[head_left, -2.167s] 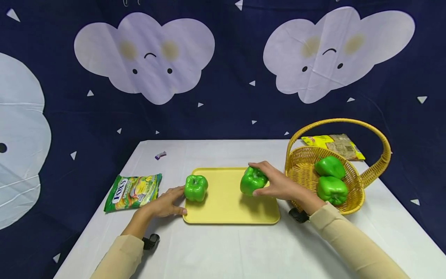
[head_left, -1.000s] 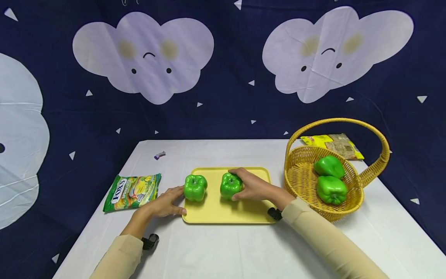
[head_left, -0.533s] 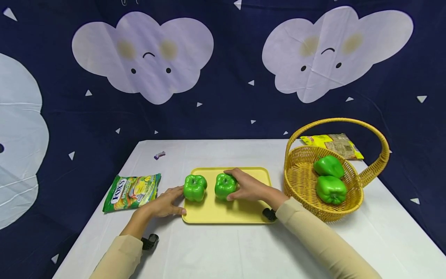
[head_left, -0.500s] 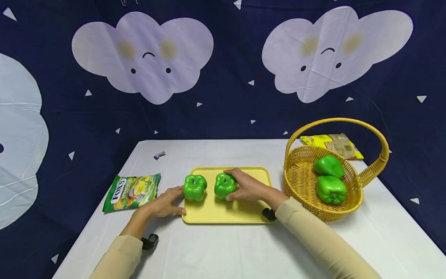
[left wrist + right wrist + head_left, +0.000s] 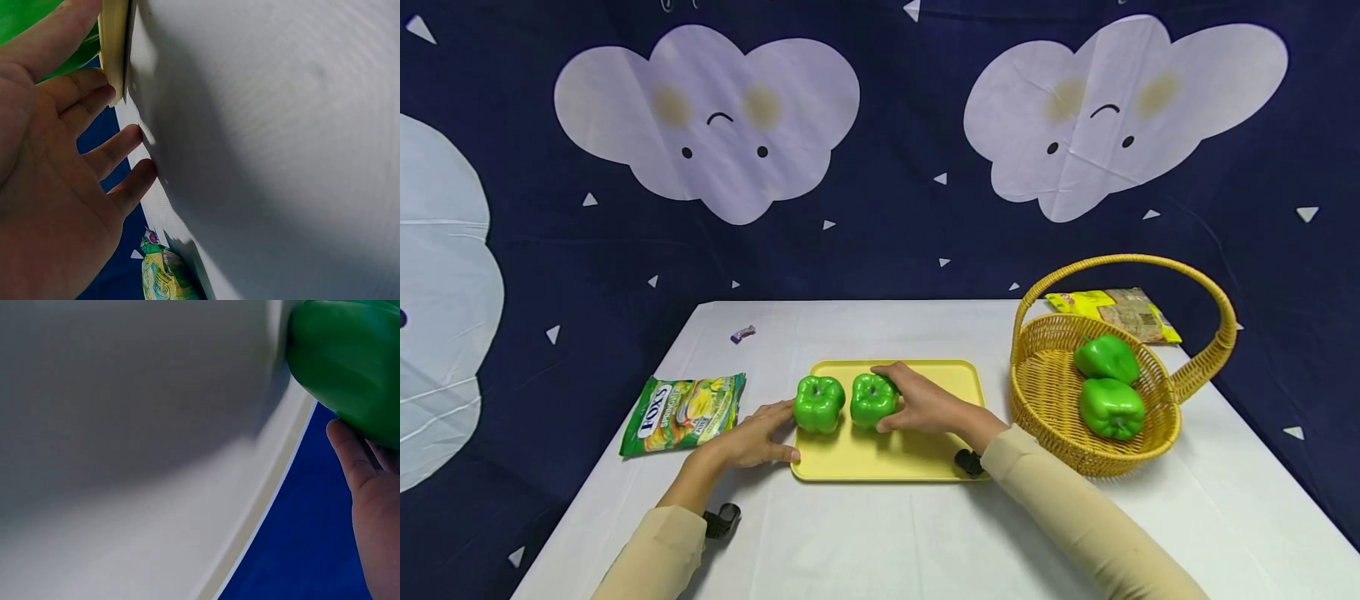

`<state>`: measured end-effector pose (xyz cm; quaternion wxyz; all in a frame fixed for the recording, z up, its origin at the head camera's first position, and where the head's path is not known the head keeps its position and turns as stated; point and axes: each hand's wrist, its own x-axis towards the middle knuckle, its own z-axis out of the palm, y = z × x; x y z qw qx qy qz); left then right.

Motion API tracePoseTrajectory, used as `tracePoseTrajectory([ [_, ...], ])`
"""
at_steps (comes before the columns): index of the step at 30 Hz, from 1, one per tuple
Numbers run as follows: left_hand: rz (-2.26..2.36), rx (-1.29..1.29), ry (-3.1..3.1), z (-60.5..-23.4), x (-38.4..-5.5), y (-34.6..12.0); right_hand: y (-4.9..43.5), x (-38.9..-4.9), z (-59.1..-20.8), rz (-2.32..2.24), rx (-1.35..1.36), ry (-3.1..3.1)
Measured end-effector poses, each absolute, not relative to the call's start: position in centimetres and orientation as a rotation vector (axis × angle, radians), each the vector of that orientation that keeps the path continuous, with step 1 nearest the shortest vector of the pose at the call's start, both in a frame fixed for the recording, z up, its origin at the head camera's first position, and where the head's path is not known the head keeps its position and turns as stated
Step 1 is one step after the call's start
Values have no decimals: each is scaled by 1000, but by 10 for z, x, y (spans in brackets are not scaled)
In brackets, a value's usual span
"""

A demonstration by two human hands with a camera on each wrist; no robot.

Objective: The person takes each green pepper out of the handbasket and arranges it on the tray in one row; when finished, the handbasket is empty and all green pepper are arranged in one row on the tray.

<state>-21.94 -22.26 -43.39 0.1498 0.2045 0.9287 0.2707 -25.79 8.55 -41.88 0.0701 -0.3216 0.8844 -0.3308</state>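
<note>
My right hand (image 5: 927,404) grips a green bell pepper (image 5: 872,402) between thumb and fingers, over the middle-left of a yellow tray (image 5: 895,467). In the right wrist view, fingertips touch the underside of that pepper (image 5: 350,369). A small gap separates it from a second bell pepper (image 5: 819,405), which stands stem up on the tray's left end. My left hand (image 5: 758,439) rests at the tray's left edge, fingers spread, close beside the second pepper. In the left wrist view, the fingers of this hand (image 5: 62,169) reach the tray rim (image 5: 112,56) and the white tabletop.
Right of the tray stands a wicker basket (image 5: 1048,400) with a tall handle and two green bell peppers (image 5: 1112,407) inside. A yellow packet (image 5: 1123,312) lies behind it. Left are a green FOX'S candy bag (image 5: 685,414) and a small purple wrapped candy (image 5: 743,334).
My right hand has carried its pepper leftward across the tray, from the right side to near the other pepper, slowing recently. My left hand has stayed in place.
</note>
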Motion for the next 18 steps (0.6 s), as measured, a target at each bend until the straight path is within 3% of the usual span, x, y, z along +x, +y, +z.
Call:
tracePoseTrajectory([
  [18, 775, 606, 2677, -436, -221, -224, 77, -257, -418, -954, -970, 2658],
])
